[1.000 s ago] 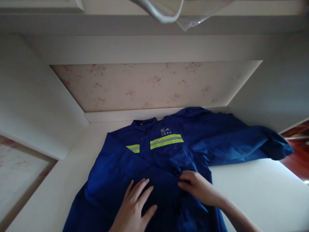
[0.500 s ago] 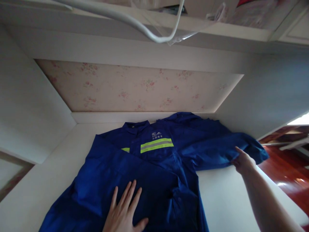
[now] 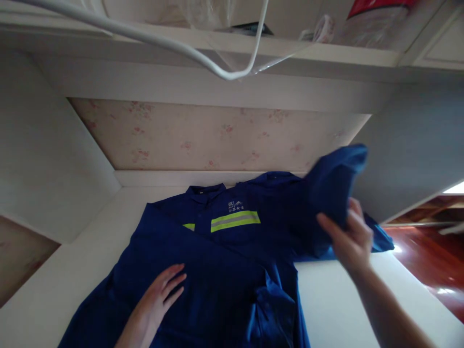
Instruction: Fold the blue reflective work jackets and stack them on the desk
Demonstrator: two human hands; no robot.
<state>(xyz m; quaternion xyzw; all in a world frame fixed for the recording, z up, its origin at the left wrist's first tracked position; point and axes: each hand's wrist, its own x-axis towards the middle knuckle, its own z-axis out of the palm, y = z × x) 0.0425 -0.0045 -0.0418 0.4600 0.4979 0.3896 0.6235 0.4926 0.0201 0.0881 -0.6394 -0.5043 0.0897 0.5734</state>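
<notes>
A dark blue work jacket (image 3: 203, 270) lies spread on a white surface, its collar toward the wall. One of its sleeves is folded diagonally across the front. A yellow-green reflective strip (image 3: 235, 221) runs across the chest below a small printed logo. At the right, my right hand (image 3: 353, 237) grips part of the other sleeve (image 3: 331, 183) and holds it raised, blurred by motion; more of that sleeve lies beneath. My left hand (image 3: 157, 295) is over the folded sleeve at the lower left, fingers stretched out and holding nothing. I cannot tell whether it touches the cloth.
The white tabletop (image 3: 337, 299) is boxed in by side panels and a floral back wall (image 3: 206, 140). A shelf (image 3: 326, 53) overhangs it, with a white cable (image 3: 174, 46) and clear plastic hanging down in front. Red-brown floor (image 3: 427, 266) shows at the right.
My right hand has lifted part of the sleeve up and toward the left. My left hand, earlier spread flat on the jacket, has shifted left and turned.
</notes>
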